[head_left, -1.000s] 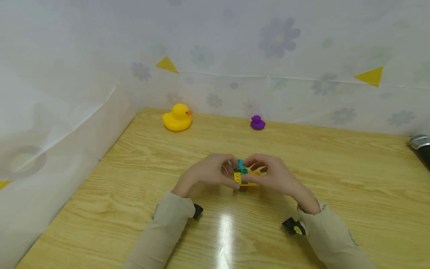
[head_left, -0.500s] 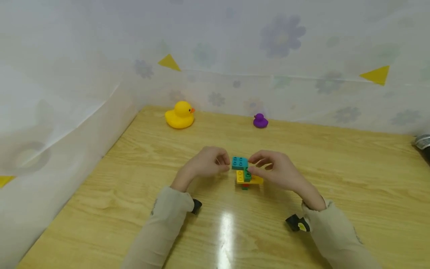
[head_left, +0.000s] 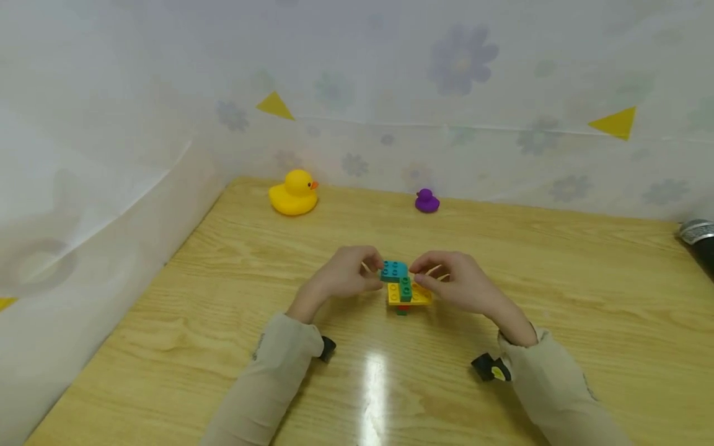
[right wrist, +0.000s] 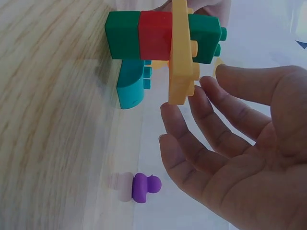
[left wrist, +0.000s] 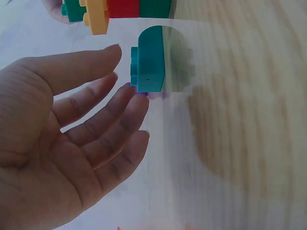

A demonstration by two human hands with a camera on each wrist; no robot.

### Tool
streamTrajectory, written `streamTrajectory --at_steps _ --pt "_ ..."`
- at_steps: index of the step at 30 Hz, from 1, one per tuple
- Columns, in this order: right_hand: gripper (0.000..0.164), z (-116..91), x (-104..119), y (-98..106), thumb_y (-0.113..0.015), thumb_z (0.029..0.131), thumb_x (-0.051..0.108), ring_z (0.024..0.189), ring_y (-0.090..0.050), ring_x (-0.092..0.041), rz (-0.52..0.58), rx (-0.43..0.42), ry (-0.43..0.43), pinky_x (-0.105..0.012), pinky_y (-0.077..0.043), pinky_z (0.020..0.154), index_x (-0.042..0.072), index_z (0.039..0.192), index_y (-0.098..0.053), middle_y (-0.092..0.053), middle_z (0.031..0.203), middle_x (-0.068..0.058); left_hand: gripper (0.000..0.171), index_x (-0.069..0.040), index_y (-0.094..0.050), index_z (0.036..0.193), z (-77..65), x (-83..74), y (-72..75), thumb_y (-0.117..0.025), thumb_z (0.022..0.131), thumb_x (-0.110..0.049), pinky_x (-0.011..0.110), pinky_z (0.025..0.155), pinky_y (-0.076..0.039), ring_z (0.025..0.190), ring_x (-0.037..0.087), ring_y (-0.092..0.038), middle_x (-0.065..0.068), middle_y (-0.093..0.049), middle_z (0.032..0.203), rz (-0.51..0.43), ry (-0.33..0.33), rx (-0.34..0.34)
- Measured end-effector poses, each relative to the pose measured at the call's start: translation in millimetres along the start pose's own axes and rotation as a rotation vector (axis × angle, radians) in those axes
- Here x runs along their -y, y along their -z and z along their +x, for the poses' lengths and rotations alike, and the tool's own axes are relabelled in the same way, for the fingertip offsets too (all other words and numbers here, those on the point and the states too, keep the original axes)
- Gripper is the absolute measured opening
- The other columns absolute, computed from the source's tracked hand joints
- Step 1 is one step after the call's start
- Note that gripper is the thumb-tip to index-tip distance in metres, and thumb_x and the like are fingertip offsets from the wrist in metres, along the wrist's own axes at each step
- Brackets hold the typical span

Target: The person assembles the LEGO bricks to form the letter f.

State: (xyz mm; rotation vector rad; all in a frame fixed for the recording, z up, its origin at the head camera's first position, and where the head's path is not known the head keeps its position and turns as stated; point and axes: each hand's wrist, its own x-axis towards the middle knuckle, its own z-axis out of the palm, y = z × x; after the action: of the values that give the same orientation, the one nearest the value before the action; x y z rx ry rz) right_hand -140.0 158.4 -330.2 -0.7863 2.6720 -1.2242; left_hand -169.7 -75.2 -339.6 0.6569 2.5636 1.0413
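Observation:
A small stack of toy building bricks stands upright on the table: a green brick point(head_left: 405, 289) on top of a long yellow plate point(right wrist: 181, 72), then a red brick point(right wrist: 156, 34) and a green bottom brick point(right wrist: 123, 34). Just behind the stack lies a teal brick point(head_left: 393, 271), studs up, with one rounded end. On its left, my left hand point(head_left: 350, 272) hovers with loosely bent fingers, holding nothing. My right hand point(head_left: 457, 282) hovers at the stack's right, thumb and fingertips close to the yellow plate; in the right wrist view its fingers are spread and grip nothing.
A yellow rubber duck point(head_left: 294, 193) sits at the back left of the wooden table point(head_left: 223, 297), and a small purple duck point(head_left: 427, 201) at the back middle. A microphone point(head_left: 697, 238) lies at the right edge. Flower-patterned cloth point(head_left: 379, 68) hangs behind.
Both hands have drawn apart from the bricks, the left hand leftward and the right hand slightly rightward. The teal brick and the stack are now uncovered.

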Motion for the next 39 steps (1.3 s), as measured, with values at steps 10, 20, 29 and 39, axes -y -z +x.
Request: streamTrajectory --at_steps 10,20,29,39 --pt "0.019 5 -5 -3 -0.056 0.098 0.02 0.093 -0.063 -0.02 0.005 0.089 0.018 -0.037 -0.053 0.081 0.007 0.106 -0.068 -0.068 0.103 -0.005 0.04 -0.004 -0.057 0.123 8.5 3.5 -6.2 -0.071 0.087 -0.014 0.039 0.093 -0.046 0.106 0.025 -0.056 0.014 -0.057 0.125 0.05 0.079 -0.045" --pt "0.045 1 -5 1 -0.075 0.085 0.024 0.09 -0.063 -0.022 0.018 0.255 0.005 -0.036 -0.053 0.079 0.0 0.119 -0.059 -0.062 0.115 -0.015 0.036 -0.008 -0.059 0.118 15.1 -0.3 -7.7 -0.072 0.086 -0.018 0.04 0.094 -0.046 0.107 0.025 -0.057 0.012 -0.062 0.118 0.135 0.118 -0.004" --pt "0.041 0 -10 -1 -0.076 0.082 0.014 0.088 -0.063 -0.022 -0.008 0.258 -0.014 -0.039 -0.054 0.078 -0.002 0.117 -0.061 -0.063 0.114 -0.016 0.03 -0.007 -0.061 0.112 19.9 -1.2 -12.2 -0.072 0.086 -0.019 0.035 0.086 -0.048 0.095 0.021 -0.056 0.008 -0.062 0.104 0.221 0.092 0.004" --pt "0.035 1 -6 -1 -0.076 0.082 0.017 0.088 -0.063 -0.023 -0.02 0.222 -0.063 -0.037 -0.053 0.077 0.003 0.111 -0.061 -0.062 0.11 -0.012 0.031 -0.008 -0.063 0.107 17.8 -1.5 -1.7 -0.074 0.084 -0.025 0.035 0.085 -0.049 0.094 0.019 -0.058 0.007 -0.064 0.107 0.174 0.088 -0.031"
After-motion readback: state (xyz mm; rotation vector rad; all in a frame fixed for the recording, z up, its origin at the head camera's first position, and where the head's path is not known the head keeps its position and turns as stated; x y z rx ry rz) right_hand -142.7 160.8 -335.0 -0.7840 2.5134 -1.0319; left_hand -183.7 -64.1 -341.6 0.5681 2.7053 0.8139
